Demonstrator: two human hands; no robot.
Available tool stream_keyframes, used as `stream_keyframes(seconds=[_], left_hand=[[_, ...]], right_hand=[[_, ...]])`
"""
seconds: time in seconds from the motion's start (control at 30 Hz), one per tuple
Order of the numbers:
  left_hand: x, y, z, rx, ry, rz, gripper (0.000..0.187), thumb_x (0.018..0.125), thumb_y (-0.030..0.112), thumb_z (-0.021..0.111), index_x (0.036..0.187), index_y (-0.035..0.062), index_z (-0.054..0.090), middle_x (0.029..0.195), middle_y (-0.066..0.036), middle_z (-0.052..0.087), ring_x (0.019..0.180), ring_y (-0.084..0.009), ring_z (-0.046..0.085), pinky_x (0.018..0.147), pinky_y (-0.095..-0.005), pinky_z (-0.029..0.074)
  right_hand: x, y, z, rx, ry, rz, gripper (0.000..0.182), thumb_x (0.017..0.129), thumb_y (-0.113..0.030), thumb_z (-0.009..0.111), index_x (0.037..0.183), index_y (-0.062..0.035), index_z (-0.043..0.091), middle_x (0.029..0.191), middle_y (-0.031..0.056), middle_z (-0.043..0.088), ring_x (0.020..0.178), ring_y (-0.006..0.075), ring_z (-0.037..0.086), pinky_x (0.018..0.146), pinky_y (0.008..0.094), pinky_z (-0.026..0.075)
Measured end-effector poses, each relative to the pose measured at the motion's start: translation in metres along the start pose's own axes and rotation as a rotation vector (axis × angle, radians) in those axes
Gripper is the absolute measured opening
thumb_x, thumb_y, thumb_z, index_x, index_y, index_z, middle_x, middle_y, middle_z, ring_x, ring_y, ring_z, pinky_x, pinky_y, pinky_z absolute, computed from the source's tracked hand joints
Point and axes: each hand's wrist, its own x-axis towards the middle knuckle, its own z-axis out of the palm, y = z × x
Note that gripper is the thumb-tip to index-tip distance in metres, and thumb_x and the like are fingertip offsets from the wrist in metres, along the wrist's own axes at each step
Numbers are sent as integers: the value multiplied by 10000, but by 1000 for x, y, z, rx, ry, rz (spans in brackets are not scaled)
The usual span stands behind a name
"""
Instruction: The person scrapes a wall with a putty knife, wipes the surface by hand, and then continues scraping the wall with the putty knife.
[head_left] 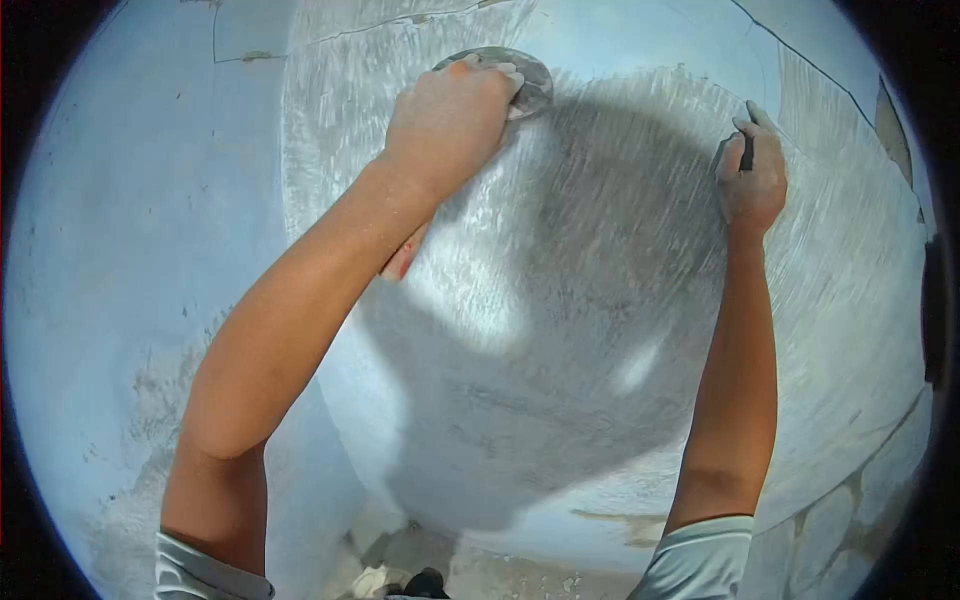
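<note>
My left hand (pixel 450 115), coated in pale dust, is closed at the top of the large scored surface. Under its fingers is a tool with a rounded dark grey head (pixel 532 88). What looks like a wooden handle (pixel 405 258) with a reddish patch sticks out below the wrist, mostly hidden by my forearm. Over at the right, my right hand (pixel 757 175) is held against the same surface with curled, dusty fingers. A small dark shape (pixel 747 153) shows between them; whether it is an object or a shadow I cannot make out. The pale surface (pixel 610 220) is covered in short streaky marks.
Smooth bluish wall (pixel 130 220) extends on the left, with a rough patch (pixel 160 400) low down. Cracks (pixel 820 70) run along the upper right. A broad shadow falls across the middle. At the bottom, a dark shoe-like shape (pixel 427 583) sits near rubble.
</note>
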Motion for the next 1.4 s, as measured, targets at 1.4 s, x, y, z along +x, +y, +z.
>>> stream_keyframes(seconds=[1.4], left_hand=[[-37, -15, 30, -32, 168, 8, 417, 883, 140, 788, 1290, 232, 774, 1270, -77, 763, 1042, -328, 763, 932, -447, 625]], right_hand=[[4, -7, -1, 2, 17, 36, 213, 954, -159, 643, 1123, -104, 759, 1340, 55, 753, 1150, 284, 738, 1004, 416, 575]])
